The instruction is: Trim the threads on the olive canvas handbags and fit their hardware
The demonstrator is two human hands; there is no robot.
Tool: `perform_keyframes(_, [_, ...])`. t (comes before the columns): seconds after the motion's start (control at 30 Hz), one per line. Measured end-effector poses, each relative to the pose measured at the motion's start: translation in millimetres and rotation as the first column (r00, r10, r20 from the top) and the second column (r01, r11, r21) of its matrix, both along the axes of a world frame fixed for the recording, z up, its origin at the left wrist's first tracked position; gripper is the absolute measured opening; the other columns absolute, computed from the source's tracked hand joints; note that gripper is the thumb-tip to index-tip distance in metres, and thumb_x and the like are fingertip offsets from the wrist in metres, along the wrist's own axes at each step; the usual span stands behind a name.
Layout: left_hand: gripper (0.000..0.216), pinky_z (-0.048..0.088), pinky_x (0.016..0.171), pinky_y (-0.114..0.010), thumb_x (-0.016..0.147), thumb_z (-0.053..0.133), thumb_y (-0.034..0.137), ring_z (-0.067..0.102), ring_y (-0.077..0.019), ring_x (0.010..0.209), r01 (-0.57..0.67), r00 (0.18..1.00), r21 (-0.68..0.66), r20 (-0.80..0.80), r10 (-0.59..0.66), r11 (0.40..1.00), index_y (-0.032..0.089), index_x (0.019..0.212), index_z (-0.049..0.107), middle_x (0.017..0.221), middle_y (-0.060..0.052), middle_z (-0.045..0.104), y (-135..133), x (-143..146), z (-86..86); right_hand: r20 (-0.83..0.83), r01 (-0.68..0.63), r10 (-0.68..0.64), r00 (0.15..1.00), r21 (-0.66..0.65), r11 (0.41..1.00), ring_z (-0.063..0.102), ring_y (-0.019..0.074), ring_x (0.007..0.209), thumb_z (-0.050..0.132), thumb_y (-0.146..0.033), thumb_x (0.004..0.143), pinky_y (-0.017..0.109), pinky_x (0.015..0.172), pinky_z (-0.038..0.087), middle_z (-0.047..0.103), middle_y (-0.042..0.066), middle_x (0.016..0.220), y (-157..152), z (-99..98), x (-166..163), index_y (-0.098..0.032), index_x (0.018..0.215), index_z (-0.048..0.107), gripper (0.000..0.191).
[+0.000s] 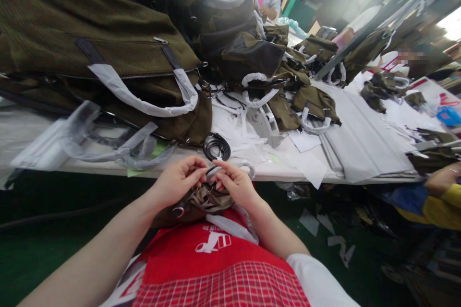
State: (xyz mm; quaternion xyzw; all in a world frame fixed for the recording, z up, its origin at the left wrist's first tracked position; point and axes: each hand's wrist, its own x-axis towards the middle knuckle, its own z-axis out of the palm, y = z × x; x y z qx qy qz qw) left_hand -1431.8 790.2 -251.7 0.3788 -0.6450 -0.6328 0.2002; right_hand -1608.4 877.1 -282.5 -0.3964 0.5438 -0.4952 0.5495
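Close together at the table's front edge, my left hand (182,180) and my right hand (233,183) are both closed in a pinch. Between their fingertips runs a short piece of dark strap (212,171), mostly hidden by the fingers. Below them, an olive bag (209,199) with metal rings rests against my red apron (187,259). A white-wrapped handle of this bag loops down by my right wrist. Just beyond my fingers, a coiled black strap (216,147) lies on the table.
Large olive bags (144,53) with paper-wrapped handles are piled at the left of the white table (288,165). Smaller olive bags (317,105) and grey-white sheets (374,129) lie rightward. Other people work behind and at right. Paper scraps (309,223) litter the green floor.
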Motion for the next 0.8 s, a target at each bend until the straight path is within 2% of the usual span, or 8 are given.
perform_keyframes(0.1, [0.036,0.054,0.064,-0.029,0.083,0.061,0.045,0.069,-0.0195,0.067,0.039,0.997,-0.015,0.071,-0.037,0.999,0.019,0.106,0.055,0.077,-0.003,0.073,3.5,0.1,1.9,0.051,0.011,-0.014,0.999,0.059,0.998,0.068,0.0121,0.061,0.071,-0.037,0.082,0.023,0.059,0.056,0.076,0.002,0.084,1.8,4.8,-2.2,-0.019,0.112,0.061,0.036])
perform_keyframes(0.17, [0.034,0.053,0.06,-0.028,0.081,0.063,0.048,0.07,-0.0202,0.066,0.038,0.994,0.038,0.101,-0.041,0.999,0.019,0.096,0.055,0.076,-0.004,0.074,5.2,0.6,1.8,0.055,0.021,-0.027,0.998,0.106,0.994,0.07,0.0137,0.061,0.076,-0.043,0.078,0.022,0.055,0.056,0.076,0.003,0.081,2.3,6.1,-3.4,-0.018,0.096,0.061,0.034])
perform_keyframes(0.23, [0.034,0.05,0.054,-0.025,0.079,0.066,0.051,0.067,-0.0183,0.061,0.05,0.99,0.055,0.128,-0.056,0.997,0.018,0.085,0.059,0.073,-0.004,0.073,6.5,1.0,0.3,0.062,0.027,-0.036,0.997,0.127,0.991,0.07,0.0147,0.06,0.079,-0.045,0.073,0.023,0.054,0.056,0.075,0.002,0.076,2.9,5.6,-3.9,-0.018,0.089,0.063,0.035])
perform_keyframes(0.37, [0.034,0.048,0.053,-0.023,0.08,0.067,0.05,0.063,-0.016,0.059,0.076,0.985,0.054,0.152,-0.083,0.996,0.017,0.084,0.068,0.068,-0.003,0.069,8.8,0.7,-3.5,0.09,0.056,-0.068,0.994,0.132,0.99,0.069,0.015,0.058,0.083,-0.042,0.068,0.025,0.055,0.058,0.072,0.001,0.068,5.0,1.9,-4.1,-0.019,0.081,0.07,0.03])
perform_keyframes(0.47, [0.032,0.05,0.056,-0.023,0.084,0.062,0.048,0.065,-0.0167,0.063,0.116,0.985,0.081,0.12,-0.125,0.99,0.018,0.089,0.07,0.069,-0.003,0.07,10.2,0.1,-3.0,0.079,0.057,-0.068,0.995,0.125,0.99,0.068,0.0153,0.058,0.084,-0.039,0.067,0.027,0.057,0.059,0.072,0.002,0.067,6.1,-0.6,-5.7,-0.02,0.079,0.074,0.025])
perform_keyframes(0.6, [0.03,0.051,0.059,-0.022,0.087,0.057,0.046,0.065,-0.0163,0.065,0.166,0.977,0.028,0.133,-0.168,0.986,0.019,0.09,0.071,0.071,-0.002,0.071,11.3,-0.1,1.4,-0.006,0.031,-0.03,1.0,0.077,0.997,0.067,0.0162,0.059,0.082,-0.037,0.071,0.028,0.058,0.058,0.073,0.003,0.069,6.6,-3.1,-9.1,-0.021,0.079,0.078,0.019])
perform_keyframes(0.8, [0.03,0.049,0.055,-0.023,0.088,0.055,0.046,0.065,-0.0169,0.061,0.178,0.97,-0.02,0.17,-0.172,0.984,0.02,0.088,0.07,0.068,-0.001,0.069,13.0,-1.6,5.9,-0.131,-0.001,0.001,0.991,-0.001,1.0,0.067,0.0176,0.063,0.08,-0.035,0.074,0.03,0.063,0.058,0.075,0.003,0.072,6.1,-4.3,-11.4,-0.022,0.079,0.081,0.014])
